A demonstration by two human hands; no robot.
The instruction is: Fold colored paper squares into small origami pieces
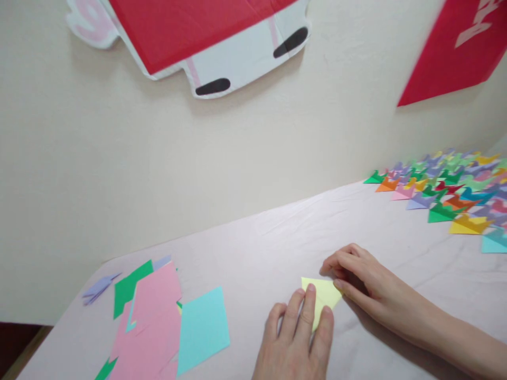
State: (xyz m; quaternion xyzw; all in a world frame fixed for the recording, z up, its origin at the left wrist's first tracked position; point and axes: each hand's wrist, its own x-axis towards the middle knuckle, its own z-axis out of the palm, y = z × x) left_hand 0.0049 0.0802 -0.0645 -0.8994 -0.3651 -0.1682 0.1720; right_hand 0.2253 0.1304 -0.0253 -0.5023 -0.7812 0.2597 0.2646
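Note:
A folded piece of pale yellow paper (322,293) lies on the table in front of me. My left hand (295,338) rests on its left and lower part, fingers stretched and spread, tips pressing the sheet down. At the paper's right corner is my right hand (356,279), its fingers curled and its thumb on the edge. The right fingertips reach just behind the paper's top edge. Part of the paper is hidden under the left fingers.
A light blue square sheet (204,331) lies to the left, beside overlapping pink sheets (152,322) and a green sheet (130,287). A folded lilac paper piece (99,287) sits farther left. Many folded paper birds (443,212) stand in rows at right. Behind the table rises a wall (253,158).

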